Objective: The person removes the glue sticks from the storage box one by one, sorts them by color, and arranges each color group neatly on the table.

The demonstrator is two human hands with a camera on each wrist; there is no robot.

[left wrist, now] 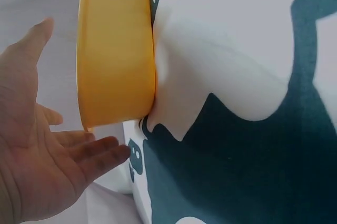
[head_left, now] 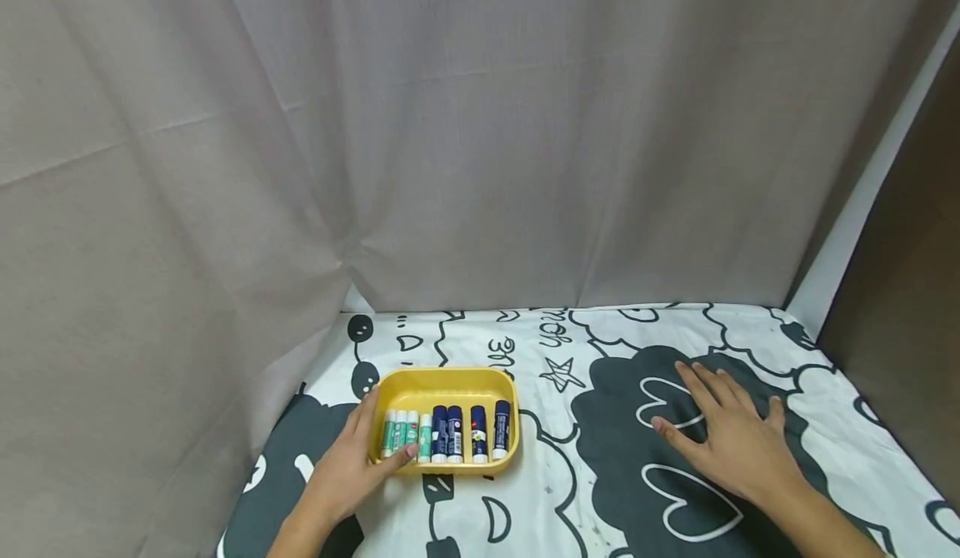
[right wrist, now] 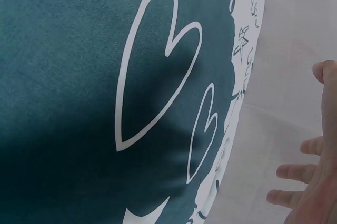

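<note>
A yellow tray (head_left: 442, 381) holds a row of glue sticks. The green glue sticks (head_left: 401, 435) with pale ends are on its left side. Dark blue ones (head_left: 454, 435) fill the middle and right, with small gaps between those at the right. My left hand (head_left: 347, 468) is at the tray's left end, fingers along its side and thumb over the near left corner. In the left wrist view, the thumb and fingers are spread around the tray's end wall (left wrist: 116, 77). Off to the right, my right hand (head_left: 738, 450) hovers over the cloth with fingers spread, holding nothing.
A white cloth (head_left: 540, 491) with dark grey shapes, hearts and line drawings covers the surface. Behind it hangs a grey curtain (head_left: 480, 166), which also runs down the left side. A brown panel (head_left: 900, 308) stands along the right edge.
</note>
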